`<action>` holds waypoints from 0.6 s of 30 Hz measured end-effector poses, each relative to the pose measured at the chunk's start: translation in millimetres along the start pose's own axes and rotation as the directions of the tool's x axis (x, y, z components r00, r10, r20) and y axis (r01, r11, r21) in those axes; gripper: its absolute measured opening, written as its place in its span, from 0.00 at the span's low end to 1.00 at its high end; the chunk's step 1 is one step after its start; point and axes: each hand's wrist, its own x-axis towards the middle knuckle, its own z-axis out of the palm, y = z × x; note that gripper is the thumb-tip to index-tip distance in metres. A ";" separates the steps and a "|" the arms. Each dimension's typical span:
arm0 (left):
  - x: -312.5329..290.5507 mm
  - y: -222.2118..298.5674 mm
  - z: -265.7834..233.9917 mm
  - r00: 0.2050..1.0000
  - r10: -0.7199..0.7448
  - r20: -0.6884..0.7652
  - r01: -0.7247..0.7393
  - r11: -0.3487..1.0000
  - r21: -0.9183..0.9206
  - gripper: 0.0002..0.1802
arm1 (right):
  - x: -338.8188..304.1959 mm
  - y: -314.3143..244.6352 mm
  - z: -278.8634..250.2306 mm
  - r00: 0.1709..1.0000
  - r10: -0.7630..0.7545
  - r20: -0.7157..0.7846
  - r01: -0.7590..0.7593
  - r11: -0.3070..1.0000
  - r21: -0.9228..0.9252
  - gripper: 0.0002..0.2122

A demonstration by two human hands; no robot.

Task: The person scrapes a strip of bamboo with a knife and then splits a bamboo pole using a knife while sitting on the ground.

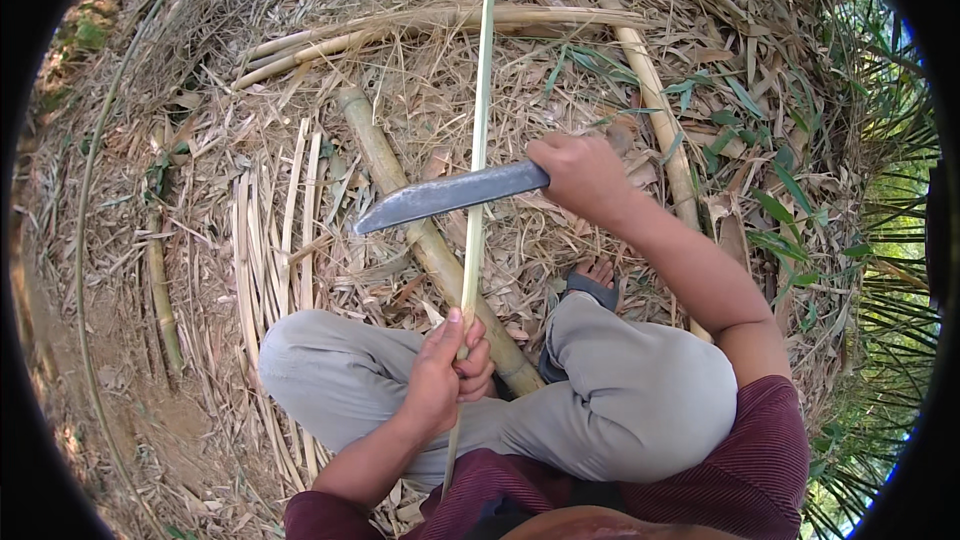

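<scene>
A long, pale green bamboo strip (483, 90) stretches from my lap away to the far edge of the view. My left hand (450, 365) is closed round its near part, with the thumb lying along it. In my right hand (580, 175) is a machete (450, 195) with a broad dark blade, its handle hidden in the fist. The blade points left and crosses over the strip about midway along. Whether its edge touches the strip I cannot tell.
Beneath the strip, a thick bamboo pole (385, 155) lies slantwise on the leaf-strewn ground. Several split bamboo strips (245, 240) rest left of my bent knees. Further bamboo poles (650, 90) lie ahead and to the right. Green leafy stalks (890, 220) border the right side.
</scene>
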 end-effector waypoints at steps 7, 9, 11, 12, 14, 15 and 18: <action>-55.5 -43.7 -27.7 1.000 -0.017 0.005 0.017 0.994 0.112 0.25 | 70.9 263.9 -31.7 0.629 0.765 -0.139 -0.768 0.583 -0.265 0.11; -59.2 -25.8 -32.2 1.000 0.008 0.024 -0.010 0.996 0.092 0.25 | 39.5 303.9 -23.2 0.586 0.787 -0.196 -0.810 0.556 -0.190 0.13; -46.2 -18.2 -31.2 1.000 -0.022 -0.023 0.021 1.000 -0.007 0.25 | 21.4 281.5 -3.1 0.613 0.766 -0.193 -0.787 0.614 -0.059 0.16; -43.3 -14.1 -39.0 0.998 -0.055 -0.038 0.053 0.997 -0.048 0.25 | 11.0 256.5 10.2 0.580 0.801 -0.148 -0.802 0.593 0.071 0.17; -35.1 -17.9 -46.2 1.000 -0.024 -0.011 0.022 0.992 -0.126 0.24 | 0.9 200.7 34.4 0.485 0.872 0.074 -0.827 0.429 0.365 0.16; -37.1 -11.1 -38.5 1.000 -0.004 -0.002 0.004 0.995 -0.102 0.24 | -4.4 172.2 44.7 0.498 0.852 0.160 -0.809 0.390 0.440 0.16; -33.3 13.3 -25.9 0.996 0.092 -0.011 -0.091 0.991 0.095 0.21 | -10.8 102.9 51.2 0.689 0.717 0.104 -0.693 0.612 0.382 0.14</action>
